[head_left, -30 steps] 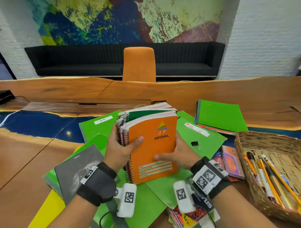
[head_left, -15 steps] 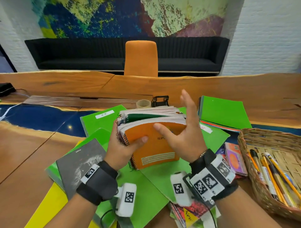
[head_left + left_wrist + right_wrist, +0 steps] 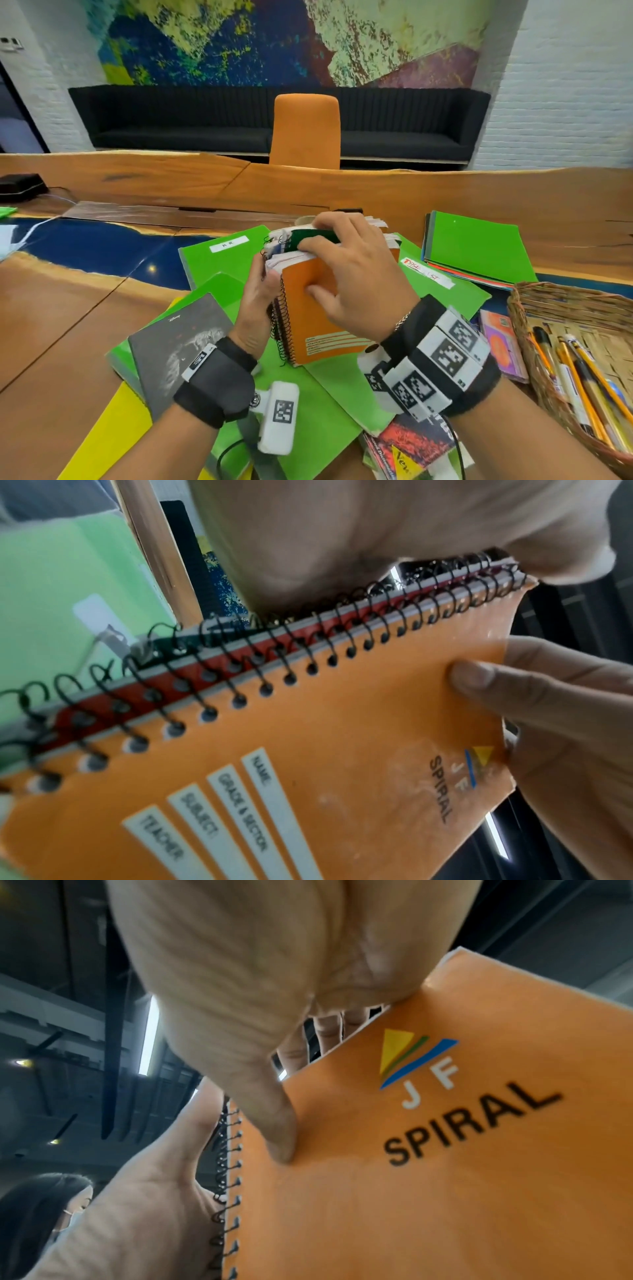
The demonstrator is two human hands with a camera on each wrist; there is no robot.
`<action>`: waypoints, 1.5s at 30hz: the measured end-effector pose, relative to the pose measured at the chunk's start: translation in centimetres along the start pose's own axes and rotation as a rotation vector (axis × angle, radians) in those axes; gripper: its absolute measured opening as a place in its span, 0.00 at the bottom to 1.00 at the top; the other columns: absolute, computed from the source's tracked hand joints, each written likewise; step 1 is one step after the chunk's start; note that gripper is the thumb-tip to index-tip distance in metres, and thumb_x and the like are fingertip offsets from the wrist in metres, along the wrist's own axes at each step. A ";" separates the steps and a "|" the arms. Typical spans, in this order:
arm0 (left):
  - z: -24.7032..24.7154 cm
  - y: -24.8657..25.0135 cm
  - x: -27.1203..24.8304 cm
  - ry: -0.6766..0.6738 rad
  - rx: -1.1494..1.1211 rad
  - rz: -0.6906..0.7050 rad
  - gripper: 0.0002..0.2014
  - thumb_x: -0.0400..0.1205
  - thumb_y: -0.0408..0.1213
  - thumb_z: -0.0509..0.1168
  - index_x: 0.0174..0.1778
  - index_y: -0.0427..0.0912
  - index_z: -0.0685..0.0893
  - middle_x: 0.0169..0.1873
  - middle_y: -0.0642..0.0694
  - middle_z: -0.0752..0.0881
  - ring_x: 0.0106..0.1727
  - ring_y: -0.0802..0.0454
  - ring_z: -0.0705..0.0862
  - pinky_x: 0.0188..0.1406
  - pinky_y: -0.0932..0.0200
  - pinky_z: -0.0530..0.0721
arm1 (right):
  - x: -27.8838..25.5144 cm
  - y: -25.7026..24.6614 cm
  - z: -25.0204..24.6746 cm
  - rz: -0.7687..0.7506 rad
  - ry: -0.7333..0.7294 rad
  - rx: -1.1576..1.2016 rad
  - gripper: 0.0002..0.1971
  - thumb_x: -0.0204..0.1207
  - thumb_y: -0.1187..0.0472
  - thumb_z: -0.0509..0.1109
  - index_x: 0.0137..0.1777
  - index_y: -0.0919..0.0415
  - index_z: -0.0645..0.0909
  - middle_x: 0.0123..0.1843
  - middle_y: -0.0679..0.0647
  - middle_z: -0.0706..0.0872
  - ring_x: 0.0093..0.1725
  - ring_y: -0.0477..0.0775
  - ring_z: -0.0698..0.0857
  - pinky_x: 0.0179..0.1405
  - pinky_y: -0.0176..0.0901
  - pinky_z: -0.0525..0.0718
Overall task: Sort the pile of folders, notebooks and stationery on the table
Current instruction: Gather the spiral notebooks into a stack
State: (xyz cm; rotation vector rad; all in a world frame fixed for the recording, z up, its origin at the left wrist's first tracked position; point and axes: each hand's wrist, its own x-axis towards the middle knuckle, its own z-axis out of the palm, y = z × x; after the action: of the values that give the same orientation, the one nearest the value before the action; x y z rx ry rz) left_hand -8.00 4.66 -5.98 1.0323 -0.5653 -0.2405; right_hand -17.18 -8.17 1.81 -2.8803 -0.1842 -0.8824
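You have a bundle of spiral notebooks (image 3: 310, 284) standing on edge over the middle of the pile, the orange one facing you, its cover marked "JF SPIRAL", and a dark green one showing among the page edges at the top. Your left hand (image 3: 255, 301) clamps the coil side at 9 o'clock, fingers wrapped round the back of the bundle. Your right hand (image 3: 356, 274) is curled over the top edge at 12 o'clock, thumb pressed on the orange cover, fingertips down among the page tops.

This looks like squaring the bundle before it goes down as one stack. To do it well, keep the left grip firm on the coils, since the wires sit interlocked and could snag or let an inner book slip. Press down evenly with the right palm until the top edges line up, and tap the bottom edge on the green folders (image 3: 219, 270) beneath.

Then choose a landing spot. A tidy stack of folders (image 3: 479, 250) already lies at 2 o'clock, well apart, and the wicker basket (image 3: 534, 301) of pens sits at 4 o'clock. A grey-covered book (image 3: 178, 346) lies at 8 o'clock on the pile. Bare table (image 3: 51, 342) beyond it would probably suit notebooks.
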 end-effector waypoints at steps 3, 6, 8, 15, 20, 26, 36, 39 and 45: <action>0.4 0.4 0.2 -0.001 -0.123 -0.054 0.47 0.59 0.72 0.76 0.65 0.41 0.82 0.56 0.40 0.90 0.55 0.46 0.89 0.51 0.52 0.88 | 0.3 0.2 -0.2 -0.009 -0.063 0.021 0.18 0.66 0.53 0.76 0.57 0.52 0.80 0.70 0.51 0.74 0.71 0.57 0.69 0.72 0.56 0.68; 0.3 0.7 0.8 0.044 -0.112 -0.095 0.48 0.63 0.64 0.79 0.71 0.33 0.77 0.62 0.28 0.84 0.60 0.37 0.85 0.63 0.36 0.82 | 0.0 0.7 -0.3 -0.050 -0.097 0.097 0.16 0.66 0.56 0.77 0.52 0.51 0.78 0.73 0.50 0.74 0.73 0.56 0.68 0.74 0.57 0.64; 0.1 0.6 1.1 0.068 -0.062 -0.091 0.49 0.64 0.64 0.79 0.71 0.32 0.74 0.65 0.25 0.81 0.61 0.35 0.83 0.68 0.31 0.76 | -0.3 1.2 -0.3 -0.064 -0.093 0.150 0.16 0.65 0.56 0.78 0.50 0.50 0.78 0.73 0.49 0.75 0.73 0.56 0.69 0.74 0.57 0.64; 0.1 0.2 1.7 0.088 0.056 -0.081 0.29 0.62 0.70 0.76 0.51 0.55 0.85 0.54 0.39 0.88 0.56 0.44 0.85 0.61 0.40 0.84 | -1.2 2.1 -0.4 -0.103 -0.032 0.225 0.13 0.65 0.57 0.77 0.47 0.50 0.78 0.51 0.43 0.80 0.52 0.48 0.76 0.67 0.55 0.69; -0.2 0.0 2.0 0.093 0.155 -0.018 0.13 0.77 0.49 0.70 0.54 0.51 0.80 0.50 0.50 0.90 0.53 0.50 0.87 0.63 0.37 0.82 | -0.7 2.0 -2.2 -0.164 -0.150 0.240 0.14 0.71 0.60 0.75 0.45 0.46 0.72 0.42 0.41 0.76 0.41 0.43 0.69 0.55 0.45 0.66; 0.0 0.6 1.8 0.089 0.166 -0.065 0.16 0.78 0.54 0.72 0.60 0.60 0.82 0.54 0.44 0.85 0.59 0.41 0.82 0.71 0.30 0.74 | 0.0 0.7 -3.8 -0.235 -0.329 0.152 0.17 0.73 0.61 0.74 0.46 0.43 0.67 0.43 0.40 0.75 0.43 0.46 0.72 0.51 0.49 0.71; -0.1 0.6 1.3 0.058 0.082 -0.016 0.51 0.64 0.74 0.71 0.70 0.35 0.75 0.65 0.27 0.81 0.67 0.29 0.80 0.69 0.29 0.77 | 1.3 1.2 -0.3 -0.165 -0.186 -0.058 0.11 0.76 0.57 0.71 0.57 0.49 0.78 0.63 0.48 0.80 0.57 0.57 0.77 0.53 0.53 0.76; -0.4 0.5 1.6 0.036 0.127 0.023 0.44 0.60 0.70 0.77 0.64 0.44 0.79 0.61 0.34 0.85 0.62 0.38 0.83 0.63 0.41 0.82 | 1.1 1.4 0.2 -0.155 -0.143 -0.049 0.10 0.74 0.58 0.73 0.54 0.51 0.78 0.62 0.50 0.81 0.56 0.58 0.78 0.49 0.50 0.72; -1.2 0.7 2.3 0.007 0.231 0.055 0.18 0.74 0.44 0.75 0.57 0.43 0.82 0.42 0.53 0.92 0.43 0.58 0.89 0.41 0.65 0.85 | 0.3 1.7 -0.1 -0.138 -0.135 -0.020 0.12 0.70 0.58 0.75 0.52 0.51 0.79 0.68 0.52 0.79 0.67 0.61 0.75 0.58 0.57 0.76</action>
State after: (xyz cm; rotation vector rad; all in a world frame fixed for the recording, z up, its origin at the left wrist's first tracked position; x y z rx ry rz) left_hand -5.44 4.85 -5.08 1.2383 -0.6240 -0.1246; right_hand -16.72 -9.87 1.89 -2.9770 -0.3929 -0.7131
